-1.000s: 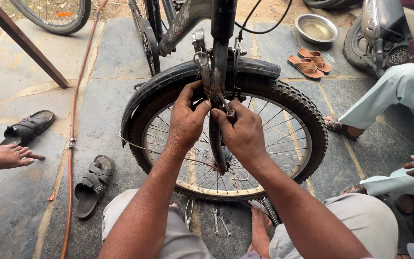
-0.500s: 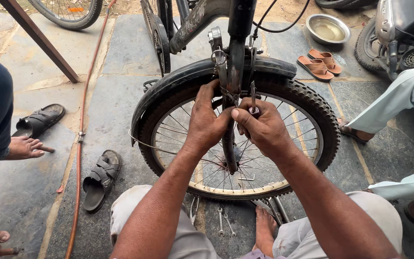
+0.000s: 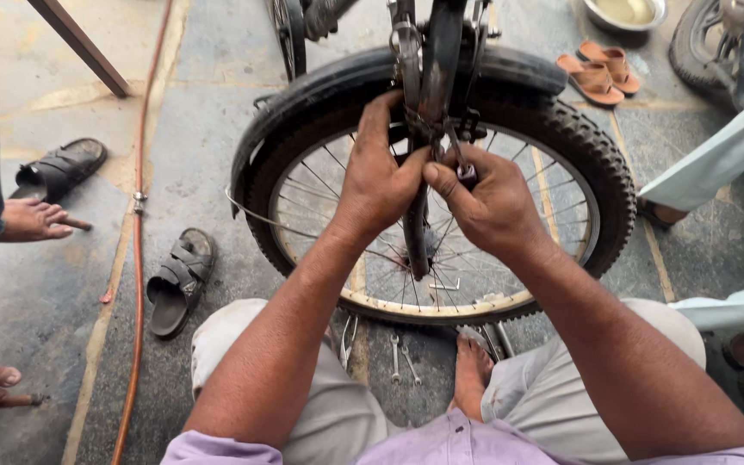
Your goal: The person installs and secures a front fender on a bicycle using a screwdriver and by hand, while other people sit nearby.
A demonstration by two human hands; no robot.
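Note:
A bicycle front wheel with a knobbly black tyre and a black mudguard stands upright in front of me. Its dark fork runs down the middle. My left hand is wrapped around the fork leg at the brake, thumb pointing up. My right hand is closed beside it, pinching a small dark brake part between thumb and fingers. The two hands touch each other and hide the brake behind them. My bare foot rests under the wheel.
Small wrenches lie on the concrete below the rim. Black sandals and an orange hose are at the left, near another person's hand. Brown sandals, a metal bowl and a person in light trousers are at the right.
The view has moved closer and the wheel sits further right in it. Both hands stay on the fork and brake, the right hand a little lower.

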